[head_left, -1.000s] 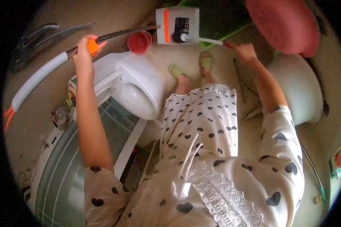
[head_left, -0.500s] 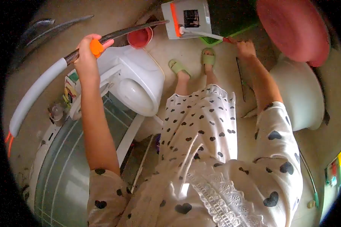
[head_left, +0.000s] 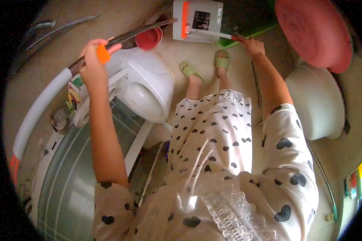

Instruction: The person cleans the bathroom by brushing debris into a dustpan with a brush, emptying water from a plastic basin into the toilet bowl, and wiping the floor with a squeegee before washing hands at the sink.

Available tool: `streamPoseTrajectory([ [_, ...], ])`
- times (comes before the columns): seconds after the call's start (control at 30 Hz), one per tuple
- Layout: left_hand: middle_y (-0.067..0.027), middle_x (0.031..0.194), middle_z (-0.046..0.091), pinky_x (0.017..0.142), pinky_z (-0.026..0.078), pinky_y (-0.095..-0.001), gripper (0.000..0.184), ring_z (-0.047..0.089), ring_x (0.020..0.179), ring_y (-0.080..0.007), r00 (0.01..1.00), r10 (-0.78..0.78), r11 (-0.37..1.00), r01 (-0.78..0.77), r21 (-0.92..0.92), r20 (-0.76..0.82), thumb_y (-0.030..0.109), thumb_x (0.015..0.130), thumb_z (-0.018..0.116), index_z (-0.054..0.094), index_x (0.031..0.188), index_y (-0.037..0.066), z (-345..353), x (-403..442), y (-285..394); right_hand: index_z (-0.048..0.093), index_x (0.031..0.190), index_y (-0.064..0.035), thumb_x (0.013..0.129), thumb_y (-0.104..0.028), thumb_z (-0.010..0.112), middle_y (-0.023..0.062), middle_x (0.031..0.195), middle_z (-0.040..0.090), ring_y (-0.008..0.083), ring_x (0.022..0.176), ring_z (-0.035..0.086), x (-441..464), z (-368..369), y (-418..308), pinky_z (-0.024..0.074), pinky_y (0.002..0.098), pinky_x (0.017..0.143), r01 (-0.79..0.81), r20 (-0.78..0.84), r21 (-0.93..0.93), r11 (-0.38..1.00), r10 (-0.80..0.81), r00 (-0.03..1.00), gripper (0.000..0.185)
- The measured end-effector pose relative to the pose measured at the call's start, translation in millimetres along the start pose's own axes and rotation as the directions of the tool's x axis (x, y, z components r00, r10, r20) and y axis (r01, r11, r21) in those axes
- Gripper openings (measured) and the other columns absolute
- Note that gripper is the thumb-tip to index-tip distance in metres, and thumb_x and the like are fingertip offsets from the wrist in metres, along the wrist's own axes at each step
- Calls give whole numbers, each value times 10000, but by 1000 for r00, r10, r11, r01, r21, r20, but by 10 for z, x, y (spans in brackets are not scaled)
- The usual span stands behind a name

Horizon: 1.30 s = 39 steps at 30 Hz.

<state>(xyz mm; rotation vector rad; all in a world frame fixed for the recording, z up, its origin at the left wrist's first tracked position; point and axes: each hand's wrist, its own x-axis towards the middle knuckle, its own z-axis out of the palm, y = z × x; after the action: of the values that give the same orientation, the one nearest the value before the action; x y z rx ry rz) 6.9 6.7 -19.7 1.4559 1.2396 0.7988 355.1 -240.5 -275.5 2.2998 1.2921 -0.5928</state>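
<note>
Hands apart, we are gripping a pole (head_left: 142, 31) in the left hand (head_left: 93, 61) and a brush (head_left: 211, 33) in the right hand (head_left: 253, 47); slack left fingers could be letting the orange-striped panel (head_left: 199, 20) twist.

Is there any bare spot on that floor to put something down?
The clearest floor lies between the right green slipper and the thin dark stick. A smaller bare patch sits between the toilet and the left slipper. It is crowded ahead, where the brush, white panel and green bin overlap, and at right, around the pink basin and white tub.
</note>
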Motion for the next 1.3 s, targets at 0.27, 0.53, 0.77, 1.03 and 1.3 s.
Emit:
streamPoseTrajectory([
  [0.27, -195, 914, 591, 588, 413, -227, 244, 641, 706, -294, 998, 32, 999, -32, -6, 44, 166, 814, 367, 537, 774, -4, 427, -21, 189, 318, 1276, -381, 859, -214, 401, 87, 996, 577, 295, 868, 582, 17, 300, 1014, 487, 409, 669, -19, -78, -102, 995, 11, 997, 457],
  [0.53, -204, 899, 599, 578, 418, -225, 266, 641, 707, -293, 999, 48, 999, -48, -21, 23, 179, 820, 352, 532, 786, -13, 404, 75, 284, 266, 1297, -389, 877, -214, 383, 132, 1140, 509, 384, 954, 545, -70, -230, 722, 465, 429, 814, 46, -80, 81, 996, -40, 996, 470],
  [0.77, -220, 922, 595, 695, 468, -276, 273, 636, 709, -307, 999, 35, 999, -35, -24, -21, 191, 824, 346, 522, 802, -17, 206, 57, 59, 298, 1298, -280, 765, -100, 488, 143, 1180, 455, 335, 953, 541, -279, -378, 874, 493, 413, 721, 245, -63, -120, 962, -254, 965, 594],
  [1.03, -225, 912, 591, 713, 477, -298, 273, 630, 721, -332, 997, 73, 996, -74, -44, -12, 165, 825, 319, 503, 797, -35, 353, 53, 405, 463, 1172, -222, 823, -310, 491, 88, 920, 591, 312, 841, 589, 330, -657, 709, 497, 402, 669, 182, -224, -191, 964, -224, 949, 360],
  [1.3, -202, 908, 568, 717, 482, -329, 283, 628, 713, -342, 996, 79, 997, -79, -11, -32, 170, 839, 320, 499, 803, -47, 245, 62, 243, 611, 912, -196, 812, -476, 508, -8, 548, 429, 88, 384, 324, 236, -623, 534, 260, 278, 367, -485, 657, 720, 496, -262, 707, 315],
])
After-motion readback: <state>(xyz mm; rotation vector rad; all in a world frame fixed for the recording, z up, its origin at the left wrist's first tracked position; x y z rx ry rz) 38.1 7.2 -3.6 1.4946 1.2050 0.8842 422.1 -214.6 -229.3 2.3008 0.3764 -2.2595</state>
